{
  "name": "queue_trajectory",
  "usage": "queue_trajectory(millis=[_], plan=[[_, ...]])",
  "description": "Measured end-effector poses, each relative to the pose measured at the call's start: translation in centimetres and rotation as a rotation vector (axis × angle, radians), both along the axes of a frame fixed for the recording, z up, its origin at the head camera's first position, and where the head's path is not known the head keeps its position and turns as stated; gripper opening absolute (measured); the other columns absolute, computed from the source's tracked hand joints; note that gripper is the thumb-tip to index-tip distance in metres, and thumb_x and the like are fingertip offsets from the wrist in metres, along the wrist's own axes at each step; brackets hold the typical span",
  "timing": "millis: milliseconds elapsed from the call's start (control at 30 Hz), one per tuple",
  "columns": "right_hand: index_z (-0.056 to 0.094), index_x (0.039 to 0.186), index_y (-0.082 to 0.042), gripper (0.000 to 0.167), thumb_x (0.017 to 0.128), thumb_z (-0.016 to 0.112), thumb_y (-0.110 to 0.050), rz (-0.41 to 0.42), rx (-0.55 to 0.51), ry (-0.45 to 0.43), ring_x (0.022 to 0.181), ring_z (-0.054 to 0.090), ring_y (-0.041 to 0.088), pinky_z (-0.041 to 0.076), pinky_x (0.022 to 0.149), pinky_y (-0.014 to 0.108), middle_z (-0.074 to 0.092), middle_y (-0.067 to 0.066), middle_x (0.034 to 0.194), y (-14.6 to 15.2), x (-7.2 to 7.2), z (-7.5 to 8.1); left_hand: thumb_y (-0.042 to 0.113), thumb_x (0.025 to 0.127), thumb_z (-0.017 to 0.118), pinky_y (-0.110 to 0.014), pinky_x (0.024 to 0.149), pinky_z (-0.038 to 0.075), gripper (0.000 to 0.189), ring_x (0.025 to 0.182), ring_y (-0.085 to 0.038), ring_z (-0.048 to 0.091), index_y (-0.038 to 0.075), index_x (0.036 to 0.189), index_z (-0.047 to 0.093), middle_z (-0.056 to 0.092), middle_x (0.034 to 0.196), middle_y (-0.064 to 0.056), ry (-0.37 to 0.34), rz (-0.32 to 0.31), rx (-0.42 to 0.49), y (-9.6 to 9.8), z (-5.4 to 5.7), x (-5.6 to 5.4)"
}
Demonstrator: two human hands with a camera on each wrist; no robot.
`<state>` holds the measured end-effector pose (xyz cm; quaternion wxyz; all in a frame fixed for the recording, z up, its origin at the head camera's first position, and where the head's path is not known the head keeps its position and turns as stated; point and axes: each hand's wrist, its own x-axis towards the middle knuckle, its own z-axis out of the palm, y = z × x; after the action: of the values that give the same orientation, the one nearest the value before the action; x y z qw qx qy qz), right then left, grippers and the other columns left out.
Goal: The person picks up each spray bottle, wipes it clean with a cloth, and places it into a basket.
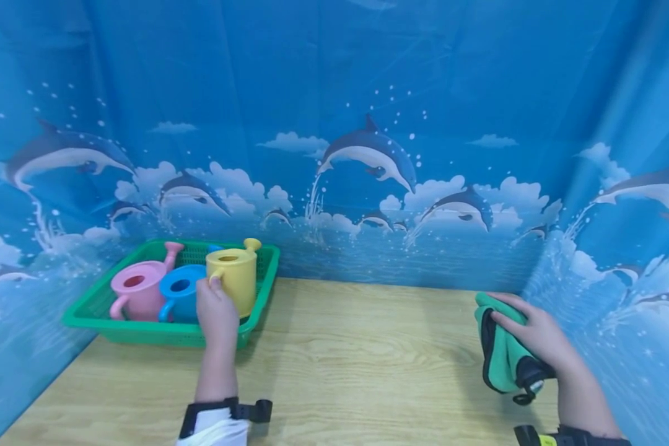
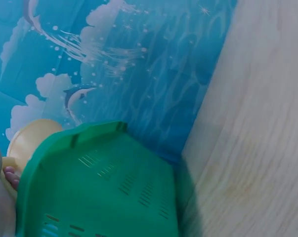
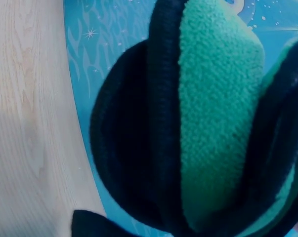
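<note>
At the left, my left hand [image 1: 217,313] holds the handle of a yellow watering can [image 1: 241,282]. The can stands upright over the right side of a green plastic basket [image 1: 161,336]; its base is partly hidden by the basket rim. Beside it in the basket are a blue watering can [image 1: 186,300] and a pink watering can [image 1: 145,291]. On the right, my right hand [image 1: 541,331] grips a folded green fleecy cloth [image 3: 218,118] with black edging, thumb on one side. A black piece with a small shiny part hangs at its lower end.
A light wooden table [image 1: 368,353] lies under everything. Blue curtains [image 1: 334,74] printed with dolphins close off the back and both sides. The basket stands close to the back and left curtains. Black camera straps [image 1: 209,412] sit on both wrists.
</note>
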<state>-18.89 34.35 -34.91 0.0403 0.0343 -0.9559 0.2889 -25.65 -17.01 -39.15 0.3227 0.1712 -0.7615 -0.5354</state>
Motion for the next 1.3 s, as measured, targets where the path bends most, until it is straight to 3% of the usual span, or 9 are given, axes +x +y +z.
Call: queue_trajectory(millis=[367, 700, 1000, 1133, 1300], plan=[[0.042, 0.146, -0.014, 0.063, 0.097, 0.048, -0.053, 0.003, 0.011, -0.002, 0.128, 0.032, 0.058, 0.037, 0.089, 0.071, 0.035, 0.028, 0.148, 0.2, -0.1, 0.1, 0.021, 0.105, 0.031, -0.065, 0.083, 0.038, 0.036, 0.102, -0.056, 0.050, -0.013, 0.111, 0.044, 0.053, 0.107, -0.040, -0.130, 0.001, -0.149, 0.1, 0.4, 0.1], [0.043, 0.145, -0.015, 0.063, 0.096, 0.049, -0.053, 0.009, 0.018, 0.010, 0.129, 0.034, 0.056, 0.037, 0.091, 0.070, 0.037, 0.026, 0.148, 0.0, -0.4, -0.1, 0.018, 0.105, 0.028, -0.065, 0.086, 0.038, 0.038, 0.106, -0.058, 0.048, -0.016, 0.115, 0.042, 0.051, 0.112, -0.042, -0.261, -0.091, -0.261, -0.4, 0.4, 0.1], [0.043, 0.145, -0.015, 0.063, 0.096, 0.049, -0.054, 0.011, 0.014, 0.009, 0.128, 0.036, 0.055, 0.038, 0.091, 0.069, 0.038, 0.025, 0.147, -0.1, -0.7, 0.0, 0.020, 0.105, 0.021, -0.062, 0.082, 0.047, 0.047, 0.102, -0.057, 0.054, -0.022, 0.115, 0.041, 0.052, 0.105, -0.044, -0.492, -0.293, -0.397, -2.1, 2.6, 1.5], [0.045, 0.144, -0.015, 0.063, 0.095, 0.049, -0.055, 0.021, 0.034, 0.018, 0.127, 0.038, 0.053, 0.039, 0.091, 0.068, 0.040, 0.024, 0.146, 0.0, -0.9, -0.2, 0.021, 0.105, 0.019, -0.054, 0.075, 0.049, 0.047, 0.091, -0.046, 0.057, -0.021, 0.116, 0.040, 0.054, 0.099, -0.038, -0.587, -0.378, -0.435, -2.8, 3.1, 2.0], [0.045, 0.144, -0.015, 0.061, 0.096, 0.050, -0.053, 0.025, 0.036, 0.017, 0.128, 0.037, 0.054, 0.039, 0.091, 0.069, 0.040, 0.024, 0.146, 0.1, -0.9, -0.3, 0.023, 0.106, 0.019, -0.043, 0.064, 0.046, 0.049, 0.075, -0.032, 0.051, -0.016, 0.115, 0.047, 0.050, 0.083, -0.022, -0.630, -0.470, -0.526, -3.6, 3.9, 2.5]])
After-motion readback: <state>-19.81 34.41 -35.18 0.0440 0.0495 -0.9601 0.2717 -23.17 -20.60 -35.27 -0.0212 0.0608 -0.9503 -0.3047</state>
